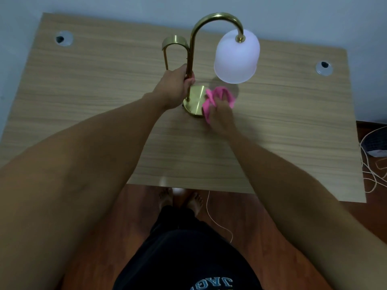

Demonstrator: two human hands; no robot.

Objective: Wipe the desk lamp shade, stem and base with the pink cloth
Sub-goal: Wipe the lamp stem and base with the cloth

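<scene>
A brass desk lamp stands on the wooden desk (104, 101). Its curved stem (191, 49) arches over to a white frosted shade (236, 57) that hangs on the right. The round brass base (195, 99) sits below. My left hand (176, 86) is wrapped around the lower stem. My right hand (222, 114) presses the bunched pink cloth (217, 97) onto the right side of the base, under the shade. The cloth hides part of the base.
A second brass arch (174, 41) rises left of the stem. Two cable holes (63, 38) (323, 68) are set in the desk's far corners. White cords (372, 174) and a dark basket (374, 143) lie on the floor at right.
</scene>
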